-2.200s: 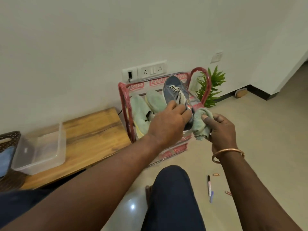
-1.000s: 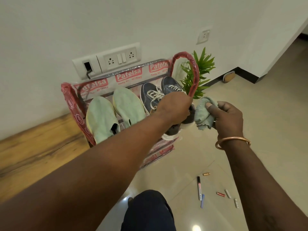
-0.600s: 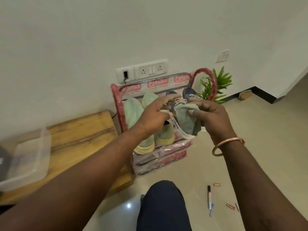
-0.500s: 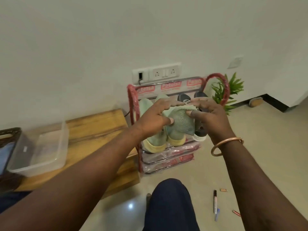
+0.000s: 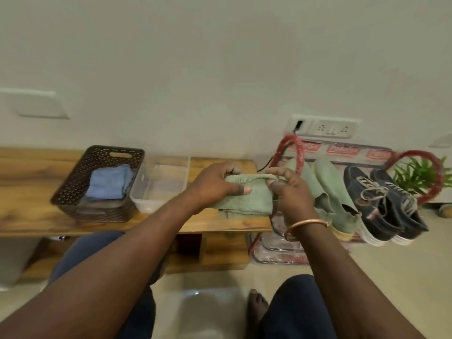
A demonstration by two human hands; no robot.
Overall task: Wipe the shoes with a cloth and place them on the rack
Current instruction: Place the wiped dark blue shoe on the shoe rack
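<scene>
A folded green cloth (image 5: 247,198) is held between my two hands over the right end of the wooden bench (image 5: 36,216). My left hand (image 5: 215,185) pinches its left side and my right hand (image 5: 291,194) grips its right side. To the right stands a red shoe rack (image 5: 297,152). On its top shelf sit two pale green slip-on shoes (image 5: 335,194) and two dark blue lace-up sneakers (image 5: 381,204), side by side with toes toward the wall.
On the bench stand a brown perforated basket (image 5: 80,184) with a blue cloth (image 5: 110,183) inside and a clear plastic tub (image 5: 161,184). A socket strip (image 5: 325,128) is on the wall above the rack. A green plant (image 5: 420,172) stands behind the rack's right end.
My left hand let go of the blue sneaker on the rack and joined my right hand on the green cloth. Both hands moved left over the bench, and the view swung left.
</scene>
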